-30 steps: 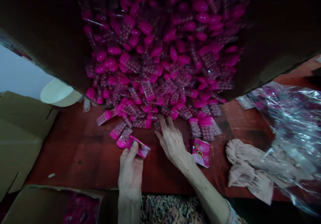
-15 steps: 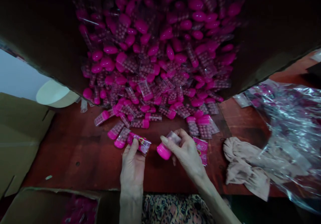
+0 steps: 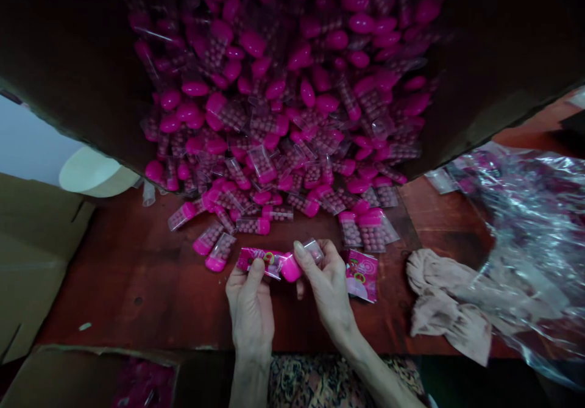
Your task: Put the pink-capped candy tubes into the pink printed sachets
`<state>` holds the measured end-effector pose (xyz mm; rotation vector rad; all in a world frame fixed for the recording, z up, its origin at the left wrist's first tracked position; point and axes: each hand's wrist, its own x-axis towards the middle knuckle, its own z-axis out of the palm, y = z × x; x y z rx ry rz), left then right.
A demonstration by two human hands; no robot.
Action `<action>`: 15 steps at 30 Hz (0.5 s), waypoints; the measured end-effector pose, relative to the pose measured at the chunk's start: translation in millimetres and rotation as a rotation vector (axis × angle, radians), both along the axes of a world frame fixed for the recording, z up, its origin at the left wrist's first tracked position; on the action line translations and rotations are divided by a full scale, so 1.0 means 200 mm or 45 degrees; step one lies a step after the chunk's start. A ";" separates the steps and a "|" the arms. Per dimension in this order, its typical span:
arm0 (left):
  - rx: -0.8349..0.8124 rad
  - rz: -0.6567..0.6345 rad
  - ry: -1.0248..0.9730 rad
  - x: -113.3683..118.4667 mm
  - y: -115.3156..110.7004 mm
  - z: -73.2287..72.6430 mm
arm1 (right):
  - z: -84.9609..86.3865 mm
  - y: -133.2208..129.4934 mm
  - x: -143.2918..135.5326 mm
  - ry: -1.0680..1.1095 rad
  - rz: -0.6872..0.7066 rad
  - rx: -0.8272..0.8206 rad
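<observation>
Between thumb and fingers, my left hand (image 3: pixel 251 301) pinches a pink printed plastic sleeve (image 3: pixel 250 257), held level with its end toward the right. My right hand (image 3: pixel 323 280) grips a small clear candy container (image 3: pixel 290 268) with a pink cap and pale balls inside. The capped end meets the right end of the sleeve; whether it has entered is hard to tell. More pink printed sleeves (image 3: pixel 362 275) lie on the table just right of my right hand. Two capped candy containers (image 3: pixel 220 252) rest left of my left hand.
A large heap of pink-capped containers (image 3: pixel 274 121) spills from a dark box (image 3: pixel 475 78) onto the red-brown table (image 3: pixel 173 304). A beige cloth (image 3: pixel 443 298) and clear plastic bags (image 3: pixel 539 225) lie right. At left are a pale bowl (image 3: pixel 98 173), cardboard (image 3: pixel 36 255) and an open lower box (image 3: pixel 68 374).
My hands have come together. The sleeve moved right and the container moved left, so the pink cap now meets the sleeve's end. The view shifted slightly.
</observation>
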<state>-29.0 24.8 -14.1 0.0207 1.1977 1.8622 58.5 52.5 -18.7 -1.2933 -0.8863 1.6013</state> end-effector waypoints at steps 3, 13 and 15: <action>0.013 0.025 0.123 0.00 0.00 -0.02 | -0.02 0.00 -0.02 0.164 -0.018 -0.022; -0.088 -0.115 0.496 -0.03 -0.05 -0.09 | -0.04 0.00 -0.04 0.298 -0.106 -0.102; -0.101 -0.155 0.564 -0.04 -0.05 -0.10 | -0.04 0.00 -0.04 0.297 -0.106 -0.116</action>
